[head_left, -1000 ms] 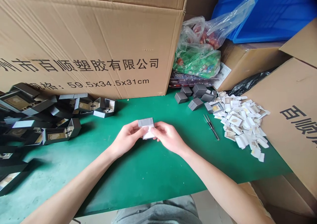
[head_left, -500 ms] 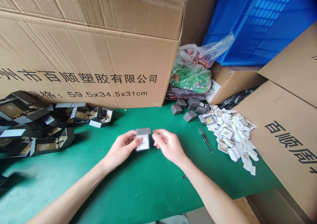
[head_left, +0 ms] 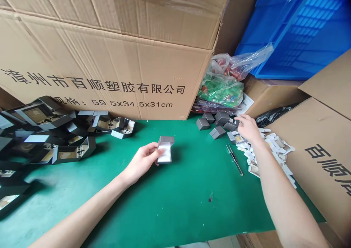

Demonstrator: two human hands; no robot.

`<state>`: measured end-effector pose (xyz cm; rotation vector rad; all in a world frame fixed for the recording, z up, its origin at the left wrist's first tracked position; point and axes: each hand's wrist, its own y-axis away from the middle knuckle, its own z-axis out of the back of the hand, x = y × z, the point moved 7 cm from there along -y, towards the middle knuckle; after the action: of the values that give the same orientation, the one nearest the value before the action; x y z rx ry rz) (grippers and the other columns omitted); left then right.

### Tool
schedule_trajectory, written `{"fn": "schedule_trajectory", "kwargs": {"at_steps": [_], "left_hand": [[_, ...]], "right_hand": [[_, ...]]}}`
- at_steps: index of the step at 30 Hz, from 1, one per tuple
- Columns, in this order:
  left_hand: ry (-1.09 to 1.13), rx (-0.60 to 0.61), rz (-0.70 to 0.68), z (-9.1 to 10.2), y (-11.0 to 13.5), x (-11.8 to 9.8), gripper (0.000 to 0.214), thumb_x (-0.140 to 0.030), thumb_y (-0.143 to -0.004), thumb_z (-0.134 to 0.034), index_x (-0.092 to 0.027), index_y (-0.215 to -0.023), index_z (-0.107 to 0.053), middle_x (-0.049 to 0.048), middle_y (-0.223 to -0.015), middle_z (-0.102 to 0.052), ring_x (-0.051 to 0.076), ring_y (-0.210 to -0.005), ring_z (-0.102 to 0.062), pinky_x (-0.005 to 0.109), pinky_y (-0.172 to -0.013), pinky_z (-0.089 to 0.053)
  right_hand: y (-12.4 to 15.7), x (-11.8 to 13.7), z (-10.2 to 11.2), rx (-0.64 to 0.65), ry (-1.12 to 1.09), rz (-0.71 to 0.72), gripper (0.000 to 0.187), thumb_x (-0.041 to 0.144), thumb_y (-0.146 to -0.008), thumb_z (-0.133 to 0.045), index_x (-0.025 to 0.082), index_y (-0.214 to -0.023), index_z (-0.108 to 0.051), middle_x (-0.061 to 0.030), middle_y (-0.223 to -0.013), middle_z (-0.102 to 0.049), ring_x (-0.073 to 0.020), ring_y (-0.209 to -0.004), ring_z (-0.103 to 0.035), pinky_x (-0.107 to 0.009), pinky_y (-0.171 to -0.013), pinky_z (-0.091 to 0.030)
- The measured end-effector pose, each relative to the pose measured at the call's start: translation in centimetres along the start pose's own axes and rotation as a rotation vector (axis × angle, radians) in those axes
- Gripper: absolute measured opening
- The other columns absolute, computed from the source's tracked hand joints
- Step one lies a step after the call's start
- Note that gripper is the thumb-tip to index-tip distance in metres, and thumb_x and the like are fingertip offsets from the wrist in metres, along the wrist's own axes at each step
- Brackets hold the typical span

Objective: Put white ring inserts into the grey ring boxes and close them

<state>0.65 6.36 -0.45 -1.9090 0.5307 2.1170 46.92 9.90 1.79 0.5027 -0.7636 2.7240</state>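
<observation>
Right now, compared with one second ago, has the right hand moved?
Yes: the right hand moved rightward and forward, from left of the tweezers to beyond them.

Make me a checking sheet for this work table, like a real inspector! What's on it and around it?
Surface: green table, with a small dark mark.
Job's things: small box, open, white inside; closed dark boxes and a pile of white pieces on the right.
Clutter: open dark boxes heaped at the left; tweezers beside the white pieces.
Left grip: left hand holds the small box.
Right grip: right hand by the closed dark boxes and white pieces; can't tell if it holds anything.
Cables: nothing seen.
Surroundings: big carton behind, plastic bags, blue crate.
</observation>
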Motion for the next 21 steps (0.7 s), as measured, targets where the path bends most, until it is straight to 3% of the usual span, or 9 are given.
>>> {"fn": "schedule_trajectory", "kwargs": {"at_steps": [3, 5, 9, 13, 16, 18, 21], "left_hand": [[0.010, -0.007, -0.002, 0.0, 0.0, -0.2, 0.036, -0.052, -0.081, -0.072, -0.018, -0.088, -0.064, -0.0006, -0.075, -0.064, 0.014, -0.066, -0.053, 0.024, -0.062, -0.043], [0.011, -0.002, -0.004, -0.1, 0.1, -0.4, 0.035, -0.051, -0.081, -0.072, -0.017, -0.088, -0.065, -0.0005, -0.075, -0.064, 0.014, -0.066, -0.054, 0.024, -0.063, -0.044], [0.005, -0.004, -0.006, -0.1, 0.1, -0.4, 0.036, -0.052, -0.080, -0.072, -0.017, -0.089, -0.066, -0.0004, -0.076, -0.066, 0.015, -0.067, -0.056, 0.025, -0.064, -0.045], [-0.011, 0.000, -0.013, -0.2, 0.1, -0.4, 0.036, -0.053, -0.082, -0.069, -0.017, -0.089, -0.066, 0.0000, -0.077, -0.067, 0.015, -0.067, -0.058, 0.025, -0.064, -0.045], [-0.008, 0.011, -0.011, -0.3, 0.2, -0.5, 0.036, -0.053, -0.083, -0.069, -0.017, -0.089, -0.067, 0.0001, -0.078, -0.068, 0.015, -0.068, -0.058, 0.025, -0.064, -0.045], [0.004, 0.014, -0.004, -0.4, 0.3, -0.4, 0.036, -0.052, -0.082, -0.069, -0.017, -0.091, -0.067, 0.0004, -0.080, -0.069, 0.015, -0.070, -0.060, 0.025, -0.065, -0.046], [0.031, 0.015, 0.014, -0.3, 0.2, -0.2, 0.036, -0.051, -0.082, -0.071, -0.017, -0.094, -0.067, 0.0014, -0.084, -0.071, 0.016, -0.072, -0.062, 0.026, -0.067, -0.047]], "right_hand": [[-0.7, -2.1, -2.6, 0.201, 0.081, 0.040, 0.051, 0.011, -0.065, -0.056, 0.020, -0.112, -0.075, -0.0109, -0.144, -0.056, -0.0312, -0.131, -0.050, -0.047, -0.115, -0.037], [-0.9, -2.7, -3.3, 0.246, 0.056, 0.049, 0.047, 0.010, -0.062, -0.059, 0.019, -0.106, -0.075, -0.0104, -0.141, -0.058, -0.0299, -0.126, -0.053, -0.046, -0.114, -0.037], [-1.2, -2.7, -2.1, 0.177, -0.015, 0.028, 0.023, 0.009, -0.065, -0.062, 0.018, -0.082, -0.073, -0.0107, -0.132, -0.064, -0.0276, -0.116, -0.057, -0.045, -0.110, -0.038], [0.0, -2.6, 0.9, 0.002, -0.075, -0.042, 0.011, 0.014, -0.070, -0.070, 0.017, -0.081, -0.070, -0.0145, -0.132, -0.061, -0.0268, -0.116, -0.056, -0.044, -0.110, -0.038], [1.9, -4.3, 3.1, -0.222, -0.413, -0.313, 0.022, 0.025, -0.071, -0.075, 0.017, -0.090, -0.067, -0.0147, -0.126, -0.063, -0.0239, -0.104, -0.062, -0.042, -0.099, -0.048], [3.7, -5.8, 3.4, -0.359, -0.812, -0.542, 0.027, 0.031, -0.077, -0.070, 0.018, -0.100, -0.064, -0.0146, -0.121, -0.064, -0.0228, -0.101, -0.065, -0.042, -0.094, -0.051], [5.4, -6.1, 3.0, -0.448, -1.307, -0.619, 0.032, 0.043, -0.092, -0.047, 0.022, -0.113, -0.056, -0.0133, -0.126, -0.059, -0.0194, -0.111, -0.064, -0.041, -0.097, -0.051]]}}
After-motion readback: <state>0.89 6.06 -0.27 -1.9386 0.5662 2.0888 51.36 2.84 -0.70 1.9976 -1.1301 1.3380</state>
